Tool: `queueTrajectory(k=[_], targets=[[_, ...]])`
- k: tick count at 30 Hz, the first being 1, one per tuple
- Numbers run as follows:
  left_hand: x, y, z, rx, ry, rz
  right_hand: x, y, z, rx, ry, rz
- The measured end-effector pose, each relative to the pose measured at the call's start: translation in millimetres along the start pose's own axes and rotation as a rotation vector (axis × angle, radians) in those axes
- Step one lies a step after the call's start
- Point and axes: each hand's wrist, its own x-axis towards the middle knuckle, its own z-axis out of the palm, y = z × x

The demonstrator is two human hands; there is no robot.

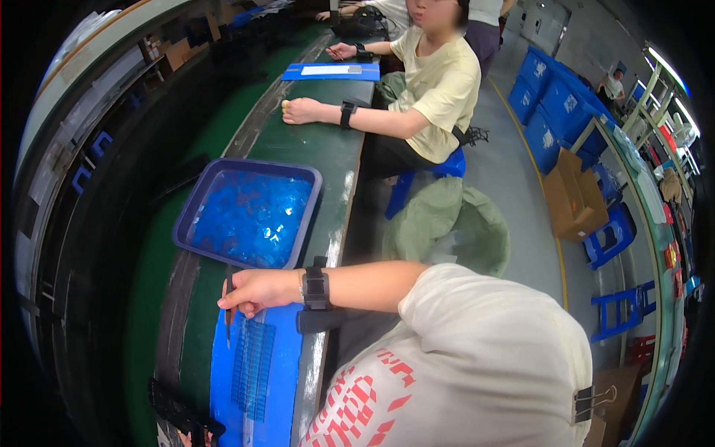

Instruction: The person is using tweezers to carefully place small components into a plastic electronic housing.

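Observation:
My right hand (257, 292) is closed around a slim dark pair of tweezers (229, 332), whose tip points down over the left side of a blue board (287, 380). On that board lies a translucent bluish sheet or strip with a fine ladder-like pattern (255, 365), just below the hand. A dark wristband (316, 289) circles my right wrist. At the lower left edge only a little of my left hand (170, 436) shows beside a black strap; its fingers are hidden. Beyond my right hand stands a grey-blue tray (316, 195) of loose, shiny blue film pieces (249, 212).
A co-worker in a pale yellow shirt (439, 82) sits farther along the green bench (335, 160), near another blue board (294, 72). A green bag-lined bin (484, 223) stands beside the bench. Blue crates (544, 97), a cardboard box (573, 197) and blue stools (622, 313) are at right.

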Motion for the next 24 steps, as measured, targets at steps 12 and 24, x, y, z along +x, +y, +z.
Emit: queueTrajectory(k=[12,24], targets=[[9.8,-3.9,-12.2,-0.128,-0.307,-0.033,0.1,9.0,8.3,0.073,0.009,-0.010],[9.8,7.1,0.8,-0.150,-0.431,-0.042,-8.6,3.3,2.0,0.056,-0.171,-0.132]])
